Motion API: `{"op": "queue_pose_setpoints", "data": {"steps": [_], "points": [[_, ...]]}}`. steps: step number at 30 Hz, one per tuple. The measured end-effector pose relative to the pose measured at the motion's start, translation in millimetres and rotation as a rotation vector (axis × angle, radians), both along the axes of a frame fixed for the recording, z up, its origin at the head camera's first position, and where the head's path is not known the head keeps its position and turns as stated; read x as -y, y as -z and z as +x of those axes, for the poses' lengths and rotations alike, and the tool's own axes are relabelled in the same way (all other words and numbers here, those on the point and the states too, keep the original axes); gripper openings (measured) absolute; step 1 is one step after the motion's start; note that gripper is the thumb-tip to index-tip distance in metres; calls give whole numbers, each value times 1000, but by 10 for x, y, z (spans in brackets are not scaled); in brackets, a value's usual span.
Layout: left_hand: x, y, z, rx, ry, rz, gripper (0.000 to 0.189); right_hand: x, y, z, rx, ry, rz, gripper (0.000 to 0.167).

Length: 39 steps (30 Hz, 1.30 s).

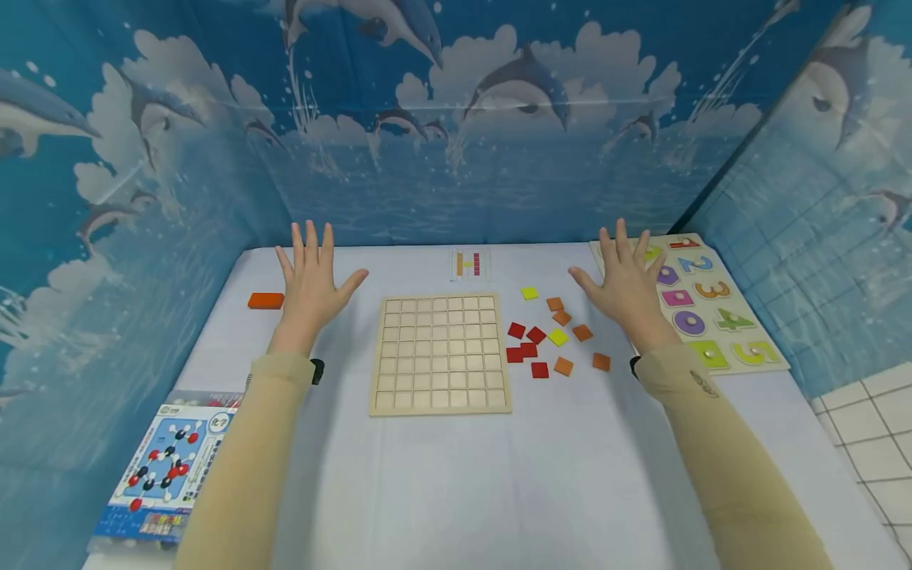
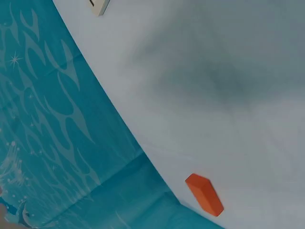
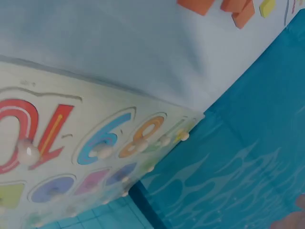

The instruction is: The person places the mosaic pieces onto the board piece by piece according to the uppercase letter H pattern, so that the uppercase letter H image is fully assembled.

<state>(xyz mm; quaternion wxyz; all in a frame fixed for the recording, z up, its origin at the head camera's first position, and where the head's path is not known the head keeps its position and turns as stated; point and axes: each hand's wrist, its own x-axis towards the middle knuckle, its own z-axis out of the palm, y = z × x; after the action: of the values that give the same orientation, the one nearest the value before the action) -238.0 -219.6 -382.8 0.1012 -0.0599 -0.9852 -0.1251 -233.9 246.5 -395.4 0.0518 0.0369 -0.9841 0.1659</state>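
Note:
Both hands are raised above the table with fingers spread, holding nothing. My left hand is nearest to an orange block, which also shows in the left wrist view. My right hand overlaps the left edge of a number puzzle board in the head view. Between the hands lies a square wooden grid board with bare cells. To its right are scattered small square tiles: several red tiles, several orange tiles and two yellow tiles.
A small card with a coloured tile pattern lies behind the grid board. At the front left sits a boxed molecule model set, partly covered by the left sleeve. Dolphin-printed curtains enclose the white table at the back and sides.

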Motion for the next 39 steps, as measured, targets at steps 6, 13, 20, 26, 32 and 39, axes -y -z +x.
{"op": "queue_pose_setpoints", "data": {"steps": [6, 13, 20, 26, 32, 39], "points": [[16, 142, 183, 3, 21, 50, 95, 49, 111, 108, 17, -15, -36, 88], [32, 340, 391, 31, 33, 99, 93, 124, 269, 267, 57, -25, -50, 83], [43, 543, 578, 61, 81, 157, 90, 168, 415, 408, 130, -39, -95, 80], [59, 682, 654, 114, 121, 189, 88, 212, 488, 482, 217, 6, -142, 76], [15, 756, 630, 274, 143, 149, 80, 236, 529, 512, 249, 66, -174, 69], [-9, 787, 665, 409, 134, 144, 75, 248, 546, 482, 279, 118, -208, 60]]}}
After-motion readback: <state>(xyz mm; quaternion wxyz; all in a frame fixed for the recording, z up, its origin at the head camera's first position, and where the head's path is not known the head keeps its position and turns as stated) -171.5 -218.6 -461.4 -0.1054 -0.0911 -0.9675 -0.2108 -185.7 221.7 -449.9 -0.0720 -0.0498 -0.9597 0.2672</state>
